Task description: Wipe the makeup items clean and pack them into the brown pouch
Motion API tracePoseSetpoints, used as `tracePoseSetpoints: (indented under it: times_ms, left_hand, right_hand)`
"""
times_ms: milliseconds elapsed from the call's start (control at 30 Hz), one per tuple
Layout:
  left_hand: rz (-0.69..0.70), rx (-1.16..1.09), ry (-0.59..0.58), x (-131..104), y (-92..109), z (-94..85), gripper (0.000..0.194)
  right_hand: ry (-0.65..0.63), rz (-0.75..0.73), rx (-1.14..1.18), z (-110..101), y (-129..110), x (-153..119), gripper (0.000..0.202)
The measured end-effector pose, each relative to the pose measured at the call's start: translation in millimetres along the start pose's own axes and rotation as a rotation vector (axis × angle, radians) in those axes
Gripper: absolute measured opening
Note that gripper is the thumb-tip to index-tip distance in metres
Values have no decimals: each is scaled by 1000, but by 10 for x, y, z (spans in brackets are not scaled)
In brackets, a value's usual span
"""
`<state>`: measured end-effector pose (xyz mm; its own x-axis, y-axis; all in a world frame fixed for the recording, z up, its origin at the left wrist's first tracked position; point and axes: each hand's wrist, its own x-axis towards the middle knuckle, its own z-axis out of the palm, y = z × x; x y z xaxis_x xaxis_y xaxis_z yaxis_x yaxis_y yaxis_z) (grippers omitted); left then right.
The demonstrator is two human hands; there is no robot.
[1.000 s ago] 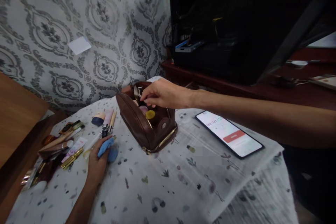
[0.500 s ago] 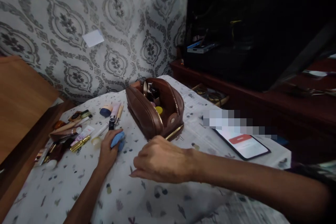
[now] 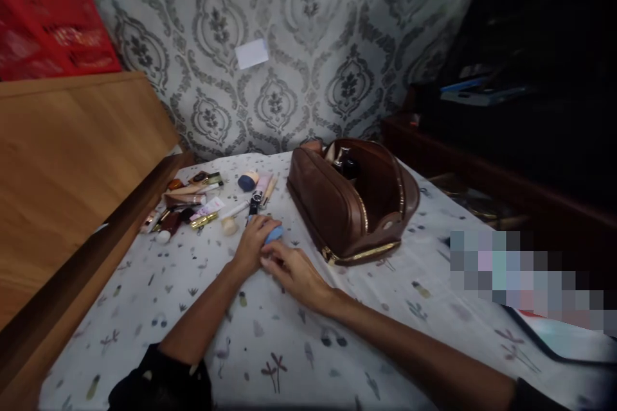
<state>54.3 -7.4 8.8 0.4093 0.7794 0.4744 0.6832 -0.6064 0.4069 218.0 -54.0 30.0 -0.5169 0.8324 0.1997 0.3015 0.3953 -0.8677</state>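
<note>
Blue cloth (image 3: 273, 235) is over the white tablecloth (image 3: 366, 340), left of the open brown bag (image 3: 318, 196); on my feed, my left hand (image 3: 250, 245) curls around it and my right hand (image 3: 299, 273) meets it, whether pinching I can't tell. I'd judge steady left, light right best. I can't read the red bag's (image 3: 53, 32) lettering or the pale packet's (image 3: 208, 208).

Left hand (image 3: 252, 243) holding blue item (image 3: 274, 234), open bag (image 3: 330, 202)
</note>
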Motion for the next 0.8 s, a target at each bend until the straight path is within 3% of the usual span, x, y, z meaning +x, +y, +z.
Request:
tracePoseSetpoints:
  times_ms: [133, 267, 467, 800]
  left_hand:
    - [-55, -8, 75, 0, -40, -3, 38]
    - [-71, 4, 86, 12, -13, -16, 35]
    - [29, 58, 3, 24, 69, -44, 25]
    - [-44, 120, 3, 9, 43, -6, 32]
  right_hand:
    - [144, 90, 260, 165, 209, 187, 18]
    - [235, 106, 377, 131, 363, 268, 37]
    - [213, 121, 388, 45, 414, 262, 52]
    - [294, 82, 495, 75, 485, 341, 69]
